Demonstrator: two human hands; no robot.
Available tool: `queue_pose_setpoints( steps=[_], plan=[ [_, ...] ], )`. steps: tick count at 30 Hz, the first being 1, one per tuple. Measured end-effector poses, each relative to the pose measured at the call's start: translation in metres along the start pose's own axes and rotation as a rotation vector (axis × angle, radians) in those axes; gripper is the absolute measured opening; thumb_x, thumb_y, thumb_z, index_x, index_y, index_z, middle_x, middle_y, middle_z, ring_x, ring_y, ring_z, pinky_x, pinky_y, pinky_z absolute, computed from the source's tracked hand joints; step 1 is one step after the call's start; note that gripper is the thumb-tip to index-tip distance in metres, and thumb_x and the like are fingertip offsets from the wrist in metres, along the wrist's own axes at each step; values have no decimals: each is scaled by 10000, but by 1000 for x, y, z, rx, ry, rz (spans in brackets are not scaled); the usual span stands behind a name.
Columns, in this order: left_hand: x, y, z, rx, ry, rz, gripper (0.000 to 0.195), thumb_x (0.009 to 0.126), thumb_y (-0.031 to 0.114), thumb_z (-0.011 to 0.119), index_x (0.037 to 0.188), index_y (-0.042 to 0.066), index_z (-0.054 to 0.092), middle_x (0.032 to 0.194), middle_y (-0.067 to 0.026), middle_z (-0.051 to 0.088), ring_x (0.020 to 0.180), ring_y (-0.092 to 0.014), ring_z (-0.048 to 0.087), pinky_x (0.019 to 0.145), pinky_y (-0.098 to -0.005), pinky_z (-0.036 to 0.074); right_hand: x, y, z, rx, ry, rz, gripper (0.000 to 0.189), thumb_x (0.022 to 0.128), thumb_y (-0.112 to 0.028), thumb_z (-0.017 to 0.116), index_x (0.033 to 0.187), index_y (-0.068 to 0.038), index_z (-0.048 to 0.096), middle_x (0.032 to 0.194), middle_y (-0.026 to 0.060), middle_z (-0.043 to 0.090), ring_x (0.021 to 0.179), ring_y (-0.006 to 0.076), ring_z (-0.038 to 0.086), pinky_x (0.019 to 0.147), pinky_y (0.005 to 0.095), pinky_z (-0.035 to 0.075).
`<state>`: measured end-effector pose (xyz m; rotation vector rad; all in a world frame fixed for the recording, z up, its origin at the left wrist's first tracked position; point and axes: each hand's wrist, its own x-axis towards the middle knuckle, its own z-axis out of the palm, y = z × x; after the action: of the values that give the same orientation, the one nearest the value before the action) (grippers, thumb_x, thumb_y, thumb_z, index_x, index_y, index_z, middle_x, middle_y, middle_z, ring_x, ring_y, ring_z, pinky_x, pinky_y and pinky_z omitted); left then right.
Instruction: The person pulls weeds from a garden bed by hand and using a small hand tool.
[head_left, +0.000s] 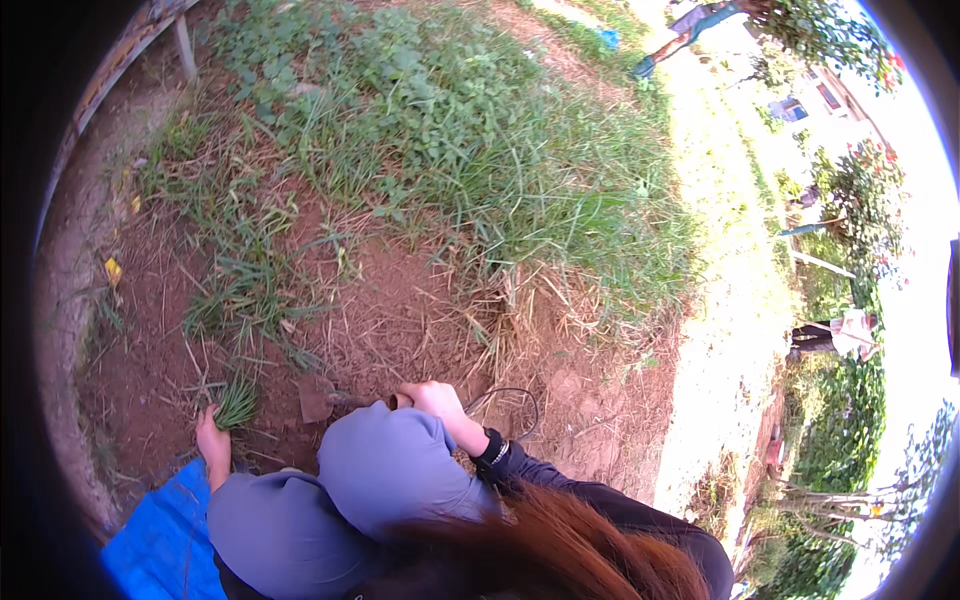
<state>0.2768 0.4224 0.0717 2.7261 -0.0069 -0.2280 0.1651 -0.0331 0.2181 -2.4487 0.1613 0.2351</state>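
My left hand (214, 441) is at the lower left, with its fingers around a tuft of green grass (237, 402) just above the soil. Further right, beyond my knees (397, 457), my right hand (433, 401) is closed on the handle of a small digging tool (316, 399). Its flat, soil-coloured metal blade lies against the brown earth and points toward my left hand. A thin dark cord loop (537, 412) shows beside my right wrist, which wears a dark band. My knee hides part of the tool's shaft.
A blue sheet (169, 529) lies at the lower left. Dense grass and leafy weeds (450, 112) grow ahead. A rusty metal frame (112, 82) edges the upper left. Far right, a person (851, 334) stands near trees. Long hair hangs across the bottom of the view.
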Motion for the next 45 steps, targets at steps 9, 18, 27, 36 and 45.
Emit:
queue_pose_setpoints(
  steps=[9, 18, 27, 36, 45],
  plan=[
    [74, 81, -121, -189, 14, 226, 734, 733, -54, 579, 1391, 151, 326, 1136, -183, 595, 1071, -363, 560, 844, -419, 456, -3, 16, -9, 77, -78, -11, 226, 721, -307, 608, 692, -84, 592, 651, 148, 614, 632, 354, 609, 574, 452, 478],
    [149, 207, -186, 322, -174, 664, 549, 709, -18, 620, 1215, 111, 449, 1019, -184, 610, 986, -380, 574, 784, -424, 459, -6, 24, -4, 91, -45, 61, 279, 635, -348, 667, 676, -78, 606, 642, 152, 615, 631, 351, 617, 586, 443, 500],
    [157, 426, -113, -224, -660, 653, 528, 718, 53, 701, 1202, 4, 498, 1072, -84, 628, 974, -159, 588, 889, -291, 437, -31, 27, 19, 263, 80, 182, 323, 640, -374, 660, 656, -55, 610, 657, 165, 619, 669, 353, 619, 607, 444, 496],
    [-149, 673, 15, -966, -1721, 786, 711, 776, 124, 709, 1328, -55, 297, 1232, -162, 481, 1177, -262, 467, 1072, -397, 326, -49, 29, 47, 450, 376, 198, 401, 622, -444, 670, 761, -68, 682, 716, 152, 656, 739, 321, 649, 686, 396, 510],
    [-155, 638, 32, -308, -1889, 975, 563, 931, 410, 500, 1386, 102, 378, 1355, -126, 457, 1204, -223, 472, 977, -360, 402, -47, 30, 43, 426, 131, 406, 340, 572, -356, 690, 734, -58, 679, 732, 161, 661, 742, 335, 650, 679, 414, 519]
  ],
)
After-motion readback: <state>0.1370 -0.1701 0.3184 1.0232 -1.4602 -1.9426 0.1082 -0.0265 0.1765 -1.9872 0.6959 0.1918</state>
